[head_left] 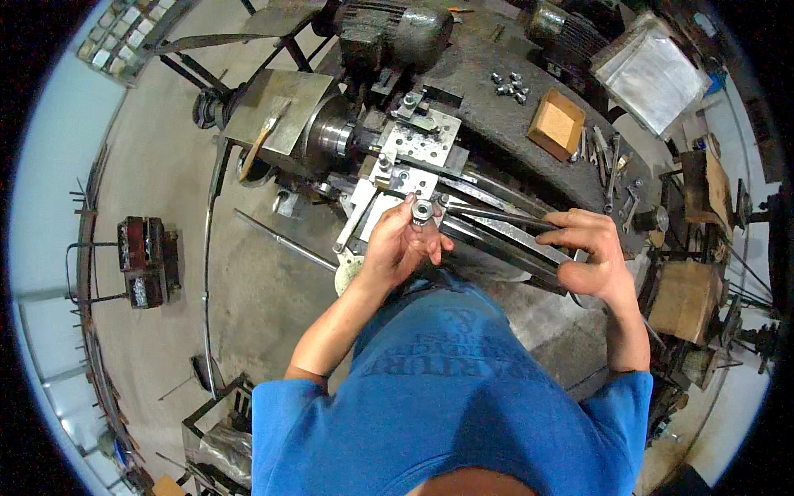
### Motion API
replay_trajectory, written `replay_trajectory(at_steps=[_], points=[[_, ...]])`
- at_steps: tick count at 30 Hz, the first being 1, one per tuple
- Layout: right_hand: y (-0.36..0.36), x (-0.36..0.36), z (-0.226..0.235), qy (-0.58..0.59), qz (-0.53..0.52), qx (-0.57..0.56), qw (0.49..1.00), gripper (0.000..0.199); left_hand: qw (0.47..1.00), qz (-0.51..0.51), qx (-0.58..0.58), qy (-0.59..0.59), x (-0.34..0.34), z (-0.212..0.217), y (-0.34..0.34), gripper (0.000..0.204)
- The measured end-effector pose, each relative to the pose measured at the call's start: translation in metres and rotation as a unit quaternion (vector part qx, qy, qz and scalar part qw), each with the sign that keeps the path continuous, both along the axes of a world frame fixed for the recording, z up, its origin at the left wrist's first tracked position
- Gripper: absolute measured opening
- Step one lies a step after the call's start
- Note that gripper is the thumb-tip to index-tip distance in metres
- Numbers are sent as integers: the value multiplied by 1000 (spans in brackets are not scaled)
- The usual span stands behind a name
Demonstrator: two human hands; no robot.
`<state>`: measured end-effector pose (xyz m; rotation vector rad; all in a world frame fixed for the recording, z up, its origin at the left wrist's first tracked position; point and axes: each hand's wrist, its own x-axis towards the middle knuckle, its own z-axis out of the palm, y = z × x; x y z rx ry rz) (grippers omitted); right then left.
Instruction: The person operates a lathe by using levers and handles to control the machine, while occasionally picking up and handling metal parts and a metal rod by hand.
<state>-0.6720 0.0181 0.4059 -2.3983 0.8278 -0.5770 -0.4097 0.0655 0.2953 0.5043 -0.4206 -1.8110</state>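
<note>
My left hand (405, 246) is closed around a shiny hex-shaped metal fitting (423, 212) with a round hole, its face turned up. My right hand (591, 252) has its fingers bent around the near end of a slim dark rod (500, 217). The rod's other end points left, close beside the fitting; whether they touch I cannot tell. Both hands are over the bed of a lathe. Just beyond my left hand lies the lathe's drilled metal tool plate (422, 145), with clamping bolts on it. The round chuck (335, 135) is farther left.
A paintbrush (259, 147) rests on the metal cover (281, 103) at the left. On the far right bench are several shiny fittings (510, 87), a small open cardboard box (557, 124) and several wrenches (612, 169). A greasy motor (393, 33) stands at the back.
</note>
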Motion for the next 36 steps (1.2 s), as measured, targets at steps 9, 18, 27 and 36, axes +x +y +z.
replay_trajectory(at_steps=[9,18,27,36], points=[[2,23,11,41,-8,8,999,39,997,-14,-11,69,15,-4,-1,43],[0,35,12,51,-2,20,999,40,998,7,30,55,22,3,4,32],[1,42,14,63,-3,21,998,43,999,23,24,38,27,-3,3,38],[1,43,20,86,21,-17,996,38,989,69,-43,-123,25,9,5,36]])
